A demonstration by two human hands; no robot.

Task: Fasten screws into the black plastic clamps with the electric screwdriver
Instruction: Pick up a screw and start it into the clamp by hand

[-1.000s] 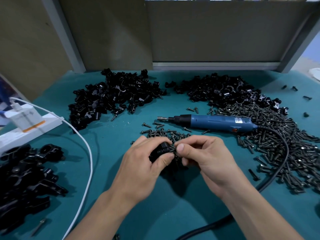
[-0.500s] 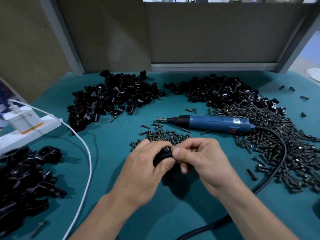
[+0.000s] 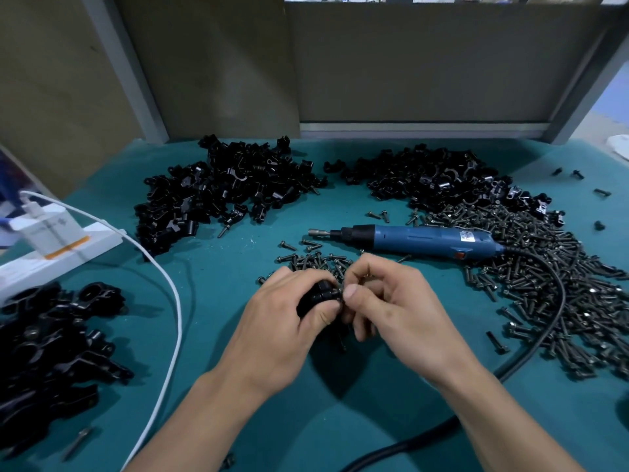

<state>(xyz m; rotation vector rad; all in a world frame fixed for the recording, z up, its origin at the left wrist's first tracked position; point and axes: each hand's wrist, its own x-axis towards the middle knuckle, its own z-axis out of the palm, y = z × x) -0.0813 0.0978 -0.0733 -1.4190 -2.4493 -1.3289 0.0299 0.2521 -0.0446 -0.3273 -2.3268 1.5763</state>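
My left hand (image 3: 282,321) grips a black plastic clamp (image 3: 321,294) just above the teal table, near its middle. My right hand (image 3: 394,308) meets it from the right, thumb and fingertips pinching at the clamp's end where a small screw sits, mostly hidden by the fingers. The blue electric screwdriver (image 3: 418,238) lies on the table just beyond my hands, bit pointing left, its black cable (image 3: 558,301) curving round to the right. A small heap of screws (image 3: 316,260) lies right behind my fingers.
Two piles of loose black clamps lie at the back, one left (image 3: 221,195) and one right (image 3: 429,178). A big spread of screws (image 3: 561,277) covers the right side. Larger black clamps (image 3: 51,338) lie at the left, with a white power strip (image 3: 51,247) and white cable (image 3: 170,301).
Both hands stayed together on the clamp, shifting slightly. My right fingers have closed in tighter on the clamp's end. The screwdriver has not moved.
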